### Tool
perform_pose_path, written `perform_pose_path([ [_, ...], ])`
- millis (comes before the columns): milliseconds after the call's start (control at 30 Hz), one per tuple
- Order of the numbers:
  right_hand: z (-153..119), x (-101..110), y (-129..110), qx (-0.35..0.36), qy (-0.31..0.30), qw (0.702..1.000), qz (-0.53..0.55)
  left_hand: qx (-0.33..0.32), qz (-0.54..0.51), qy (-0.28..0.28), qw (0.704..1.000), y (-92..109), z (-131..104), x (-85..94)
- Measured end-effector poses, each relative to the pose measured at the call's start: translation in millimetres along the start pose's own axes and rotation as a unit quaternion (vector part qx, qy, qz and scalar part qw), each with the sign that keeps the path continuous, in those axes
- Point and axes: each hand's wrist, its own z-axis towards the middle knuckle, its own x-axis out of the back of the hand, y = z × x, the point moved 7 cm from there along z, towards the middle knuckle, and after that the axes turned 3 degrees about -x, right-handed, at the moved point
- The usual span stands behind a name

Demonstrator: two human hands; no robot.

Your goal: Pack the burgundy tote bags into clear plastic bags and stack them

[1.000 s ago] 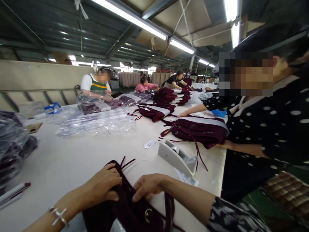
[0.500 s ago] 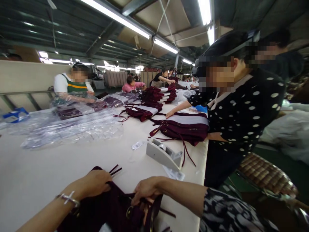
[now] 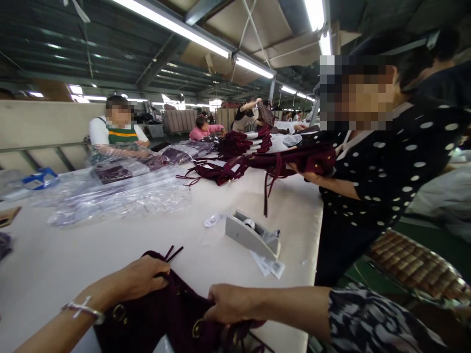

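A dark maroon cloth item (image 3: 147, 314) with metal rings and thin straps lies at the table's near edge. My left hand (image 3: 142, 279), a silver bracelet at its wrist, is closed on the item's upper left part. Closed on its right part, near a brass-coloured ring, is my right hand (image 3: 228, 304). The fabric between the two hands sags in folds. Beyond my right hand stands a grey tape dispenser (image 3: 252, 235), with small white labels (image 3: 270, 267) beside it.
On the right, a person in a dotted top (image 3: 390, 162) lifts a maroon item (image 3: 305, 159) over the white table (image 3: 176, 235). Clear plastic bags (image 3: 121, 201) spread at the left, near a blue object (image 3: 40, 179). Maroon items (image 3: 246, 142) are stacked farther back.
My right hand has shifted slightly down and its fingers have closed more on the cloth. The person in the dotted top has raised the maroon item off the table.
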Motion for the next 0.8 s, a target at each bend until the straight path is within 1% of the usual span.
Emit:
perform_pose_path([
  [33, -1, 0, 2, -0.006, -0.006, 1.000, -0.001, 0.011, 0.008, -0.008, 1.000, 1, 1, -0.4],
  [100, 0, -4, 9, -0.032, -0.049, 0.998, 0.021, 0.031, 0.025, -0.024, 0.999, 2, 4, -0.6],
  [133, 2, -7, 13, -0.045, -0.070, 0.995, 0.046, 0.038, 0.037, -0.027, 0.998, 3, 5, -0.1],
  [200, 5, -15, 19, -0.069, -0.118, 0.982, 0.134, 0.044, 0.050, -0.036, 0.997, 5, 8, 0.2],
  [267, 8, -19, 20, -0.080, -0.130, 0.966, 0.211, 0.048, 0.054, -0.038, 0.997, 7, 9, 0.8],
  [300, 7, -19, 19, -0.085, -0.127, 0.964, 0.219, 0.053, 0.056, -0.039, 0.996, 8, 9, 1.6],
  [333, 5, -17, 16, -0.086, -0.118, 0.969, 0.201, 0.060, 0.057, -0.038, 0.996, 9, 9, 2.8],
  [367, 2, -13, 11, -0.076, -0.101, 0.980, 0.151, 0.067, 0.057, -0.040, 0.995, 11, 8, 4.2],
  [400, -2, -7, 3, -0.053, -0.075, 0.993, 0.072, 0.073, 0.058, -0.042, 0.995, 13, 7, 6.0],
  [433, -6, 0, -6, -0.020, -0.043, 0.999, -0.024, 0.077, 0.059, -0.046, 0.994, 16, 6, 8.0],
  [467, -10, 6, -16, 0.017, -0.011, 0.993, -0.119, 0.083, 0.062, -0.051, 0.993, 20, 5, 9.8],
  [500, -14, 10, -25, 0.049, 0.017, 0.979, -0.196, 0.089, 0.068, -0.057, 0.992, 23, 5, 11.4],
  [533, -16, 13, -30, 0.066, 0.033, 0.968, -0.240, 0.096, 0.076, -0.061, 0.991, 26, 5, 12.7],
  [567, -16, 15, -29, 0.060, 0.035, 0.967, -0.245, 0.103, 0.084, -0.062, 0.989, 29, 6, 13.7],
  [600, -14, 16, -24, 0.038, 0.022, 0.976, -0.213, 0.110, 0.094, -0.063, 0.987, 32, 7, 14.0],
  [667, -8, 14, -7, -0.028, -0.020, 0.995, -0.093, 0.117, 0.112, -0.064, 0.985, 37, 13, 12.9],
  [733, -3, 7, 4, -0.072, -0.067, 0.995, 0.005, 0.126, 0.127, -0.068, 0.981, 41, 21, 10.1],
  [767, -2, 5, 6, -0.077, -0.077, 0.994, 0.018, 0.134, 0.131, -0.072, 0.980, 41, 25, 8.4],
  [800, -1, 4, 5, -0.071, -0.071, 0.995, 0.005, 0.143, 0.134, -0.073, 0.978, 41, 28, 6.6],
])
